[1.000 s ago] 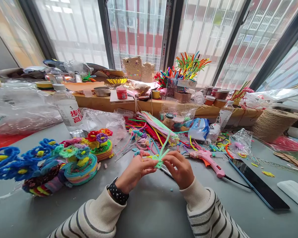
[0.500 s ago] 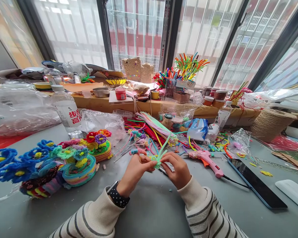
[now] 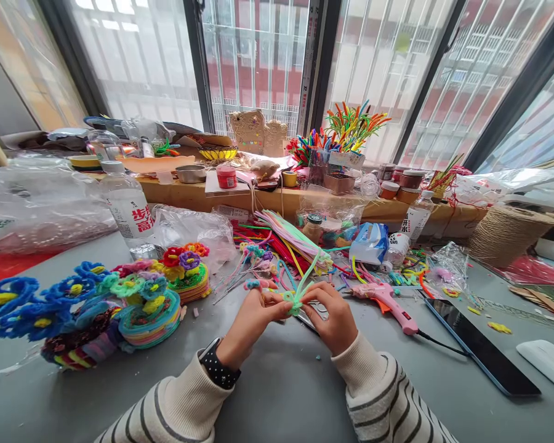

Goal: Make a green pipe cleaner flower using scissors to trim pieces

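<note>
Between my hands, above the grey table (image 3: 277, 394), is a light green pipe-cleaner piece (image 3: 295, 301) with small loops and two long ends standing up. My left hand (image 3: 253, 320) pinches its left side between thumb and fingers. From the right, the fingertips of my right hand (image 3: 333, 315) close on its other side. Just behind my hands lie a bundle of pastel pipe cleaners (image 3: 290, 237) and small coloured pieces. A pink glue gun (image 3: 390, 303) rests right of my right hand.
Pipe-cleaner flowers (image 3: 74, 289) in round bases stand at the left, near a water bottle (image 3: 128, 209). A phone (image 3: 482, 347), a white object (image 3: 545, 364) and a twine spool (image 3: 508, 237) are at the right. Behind runs a crowded wooden ledge (image 3: 268, 200).
The whole view has shifted slightly. My hands keep hold of the green piece, whose loops show a little more clearly between my fingertips.
</note>
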Demonstrator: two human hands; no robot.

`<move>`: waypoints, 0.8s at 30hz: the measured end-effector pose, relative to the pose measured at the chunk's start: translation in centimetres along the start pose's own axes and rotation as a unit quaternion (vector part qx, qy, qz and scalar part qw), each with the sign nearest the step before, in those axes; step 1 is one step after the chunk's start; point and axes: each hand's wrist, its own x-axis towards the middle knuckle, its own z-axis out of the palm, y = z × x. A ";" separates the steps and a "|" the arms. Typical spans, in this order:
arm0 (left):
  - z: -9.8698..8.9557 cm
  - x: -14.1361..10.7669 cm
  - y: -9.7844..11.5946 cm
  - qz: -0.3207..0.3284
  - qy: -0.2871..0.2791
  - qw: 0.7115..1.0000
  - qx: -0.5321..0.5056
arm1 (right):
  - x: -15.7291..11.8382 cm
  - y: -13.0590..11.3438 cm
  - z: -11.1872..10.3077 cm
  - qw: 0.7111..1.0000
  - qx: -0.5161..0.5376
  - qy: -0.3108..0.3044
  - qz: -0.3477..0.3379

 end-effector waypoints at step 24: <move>1.4 -1.3 -1.1 0.380 0.128 0.771 0.495 | 0.2 -0.6 1.4 0.899 0.250 0.002 0.360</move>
